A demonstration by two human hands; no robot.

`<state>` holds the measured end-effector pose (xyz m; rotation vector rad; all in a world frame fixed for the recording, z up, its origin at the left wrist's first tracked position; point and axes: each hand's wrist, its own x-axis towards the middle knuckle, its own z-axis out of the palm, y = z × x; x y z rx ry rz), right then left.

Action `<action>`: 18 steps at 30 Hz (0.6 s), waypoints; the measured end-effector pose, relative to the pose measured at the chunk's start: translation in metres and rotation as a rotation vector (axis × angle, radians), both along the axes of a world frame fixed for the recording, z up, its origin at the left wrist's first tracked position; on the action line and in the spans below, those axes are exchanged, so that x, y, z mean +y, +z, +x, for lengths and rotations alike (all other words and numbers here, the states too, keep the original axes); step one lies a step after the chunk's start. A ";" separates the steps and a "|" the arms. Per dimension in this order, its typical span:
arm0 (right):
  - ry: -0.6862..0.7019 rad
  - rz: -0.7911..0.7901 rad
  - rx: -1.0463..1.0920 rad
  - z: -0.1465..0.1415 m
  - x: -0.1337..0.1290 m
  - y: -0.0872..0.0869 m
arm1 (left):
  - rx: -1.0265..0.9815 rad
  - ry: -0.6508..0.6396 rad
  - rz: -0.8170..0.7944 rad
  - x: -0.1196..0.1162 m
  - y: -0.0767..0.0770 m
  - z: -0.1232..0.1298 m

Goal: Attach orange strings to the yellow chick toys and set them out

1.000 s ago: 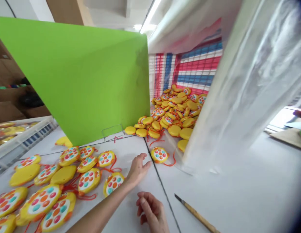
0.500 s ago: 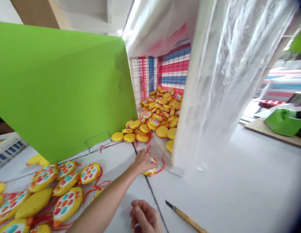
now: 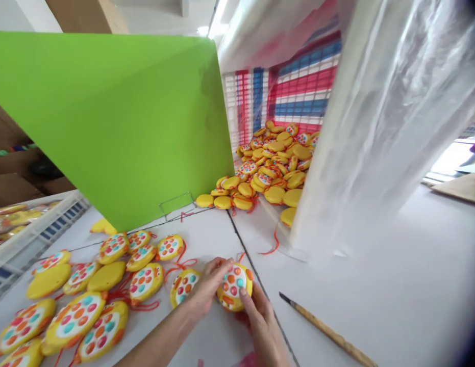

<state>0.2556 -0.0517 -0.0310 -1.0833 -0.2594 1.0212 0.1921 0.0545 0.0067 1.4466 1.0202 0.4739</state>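
Note:
A yellow duck-shaped toy [image 3: 234,286] with a white face of coloured dots is held between both hands, just above the white table. My left hand [image 3: 212,283] closes on its upper left side, fingers over the edge. My right hand [image 3: 256,311] grips it from the lower right, thumb on the dotted face. Right beside my left wrist lies another duck toy [image 3: 183,286], partly covered by the hand. More such toys [image 3: 145,282] with red cords spread over the table at the left. A wooden-handled knife [image 3: 325,329] lies to the right of my right hand.
A tall green board [image 3: 126,127] stands behind the toys. Beside it, a heap of duck toys [image 3: 275,158] spills from a striped, mesh-lined enclosure. Clear plastic sheeting [image 3: 359,153] hangs at the right. A white crate [image 3: 34,239] with bagged items stands far left.
My left hand has drawn a duck toy back from near the heap towards me. My right hand has come up and taken hold of it too. The view has shifted left.

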 end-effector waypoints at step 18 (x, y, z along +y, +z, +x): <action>0.360 0.081 -0.232 -0.008 -0.007 0.007 | -0.193 0.041 -0.210 -0.041 0.007 -0.078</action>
